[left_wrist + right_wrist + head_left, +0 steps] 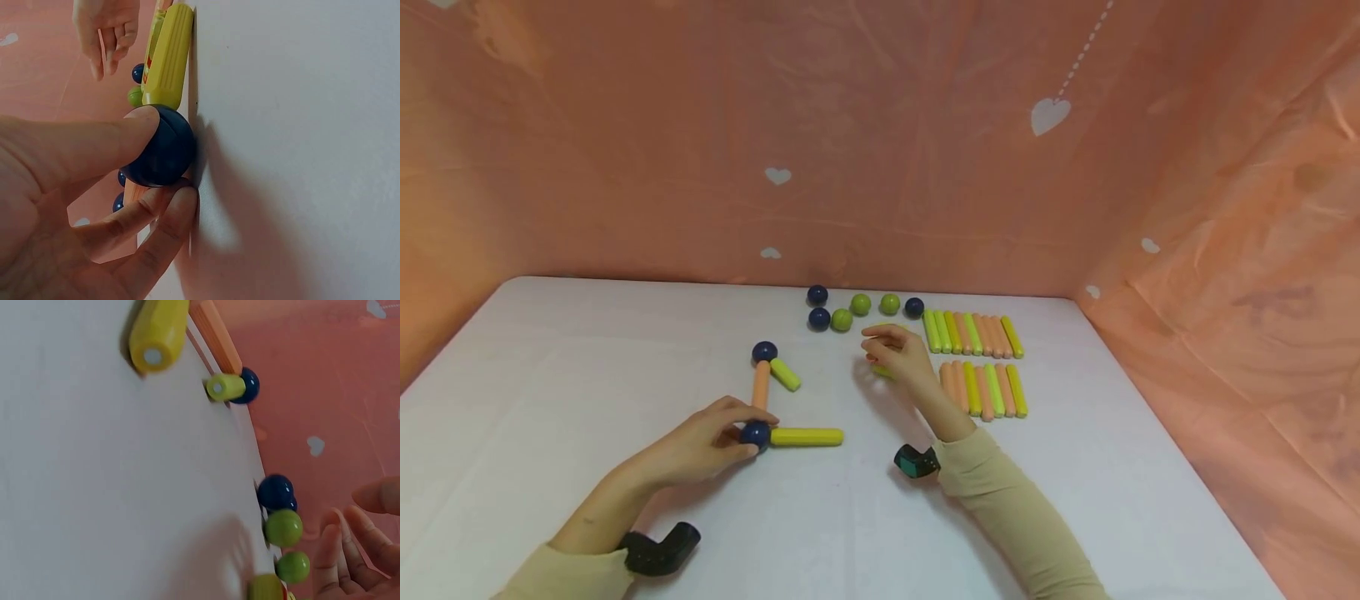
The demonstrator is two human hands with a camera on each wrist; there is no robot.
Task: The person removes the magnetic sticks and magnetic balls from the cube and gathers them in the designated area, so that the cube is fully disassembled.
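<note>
In the head view my left hand (pixel 703 442) pinches a dark blue ball (pixel 756 435) between thumb and fingers; the left wrist view shows the thumb on the ball (pixel 164 150). From that ball a yellow stick (pixel 807 437) reaches right and an orange stick (pixel 761 386) runs to a second blue ball (pixel 764 352), which bears a short lime stick (pixel 786 375). My right hand (pixel 901 357) hovers above the table, fingers loosely bent and holding nothing. Partly hidden below it lies a yellow-green piece (pixel 882 371). In the right wrist view the fingers (pixel 328 559) stand apart from the thumb.
Loose blue balls (pixel 817 295) and green balls (pixel 861 304) lie along the back of the white table (pixel 587 358). At the right are two rows of magnetic-looking sticks, a back row (pixel 973 333) and a front row (pixel 984 390). An orange cloth (pixel 880 142) hangs behind.
</note>
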